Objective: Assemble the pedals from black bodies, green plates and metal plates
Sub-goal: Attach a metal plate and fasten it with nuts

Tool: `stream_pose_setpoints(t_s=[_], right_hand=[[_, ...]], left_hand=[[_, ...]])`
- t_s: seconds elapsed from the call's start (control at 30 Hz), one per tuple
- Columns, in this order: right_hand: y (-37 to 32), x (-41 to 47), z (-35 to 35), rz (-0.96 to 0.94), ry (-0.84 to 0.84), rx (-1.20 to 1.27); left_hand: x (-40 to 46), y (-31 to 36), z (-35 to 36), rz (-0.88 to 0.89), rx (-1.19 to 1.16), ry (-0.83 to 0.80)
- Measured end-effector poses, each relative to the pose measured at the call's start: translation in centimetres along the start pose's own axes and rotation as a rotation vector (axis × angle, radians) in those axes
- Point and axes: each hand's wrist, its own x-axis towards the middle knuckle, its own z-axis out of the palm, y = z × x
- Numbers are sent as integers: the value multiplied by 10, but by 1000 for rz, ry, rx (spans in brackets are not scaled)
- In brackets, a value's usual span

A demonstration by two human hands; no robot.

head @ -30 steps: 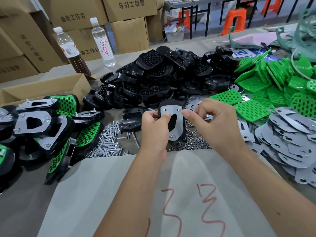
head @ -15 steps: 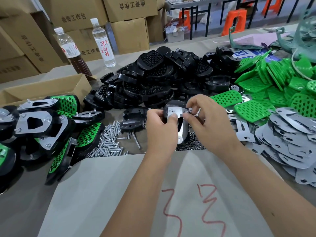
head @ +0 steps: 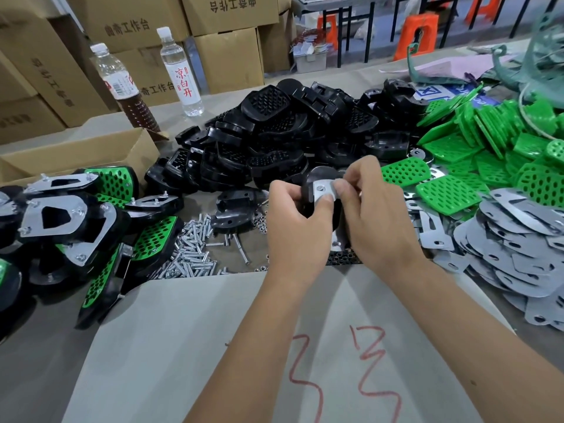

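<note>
My left hand (head: 297,222) and my right hand (head: 377,215) both grip one pedal (head: 322,190) at the table's middle: a black body with a metal plate on its upturned face. My right fingertips pinch at the plate's top corner, beside a screw head. Most of the pedal is hidden by my hands. Black bodies (head: 274,132) are heaped behind it. Green plates (head: 494,148) lie in a pile at the right, metal plates (head: 515,239) in front of them. Finished pedals (head: 70,215) are stacked at the left.
Loose screws (head: 192,251) and small nuts (head: 343,257) lie on the table by my hands. A grey sheet with red marks (head: 244,346) covers the near table. Two bottles (head: 180,71) and cardboard boxes (head: 73,157) stand at the back left.
The pedal has tilted up and turned more edge-on between my hands. My right fingers have closed in on the plate's top corner, and both hands have moved slightly away from me.
</note>
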Motion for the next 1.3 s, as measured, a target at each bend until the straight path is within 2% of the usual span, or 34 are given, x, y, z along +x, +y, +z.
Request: stream_pose_setpoints(t_s=[0.27, 0.33, 0.4, 0.47, 0.6, 0.67, 0.83, 0.9, 1.03, 1.1, 1.2, 1.3], right_hand=[[6, 3, -3, 169, 121, 8], [3, 2, -6, 125, 56, 52], [-1, -1, -8, 67, -79, 112], [-3, -2, -7, 36, -152, 81], [-3, 1, 1, 123, -18, -113], [0, 3, -2, 175, 8, -127], [-1, 0, -12, 87, -185, -6], [-3, -1, -7, 64, -157, -80], [-6, 2, 2, 136, -30, -180], [-3, 3, -1, 153, -70, -118], [-5, 1, -6, 87, -227, -5], [-3, 1, -5, 53, -201, -38]], left_hand=[[-7, 0, 8, 68, 39, -42], [-5, 0, 7, 25, -1, -8], [-1, -2, 2, -25, -57, 32], [1, -3, -3, -43, -87, 41], [-4, -3, 2, 64, 26, -1], [-7, -5, 8, 85, 73, -27], [0, -5, 1, -21, 27, 20], [-1, -4, -1, -30, 1, 22], [-4, -2, 4, 11, 19, 10], [-2, -4, 3, -26, 4, 6], [2, -6, -4, -72, -12, 23], [2, -5, -4, -45, -19, 27]])
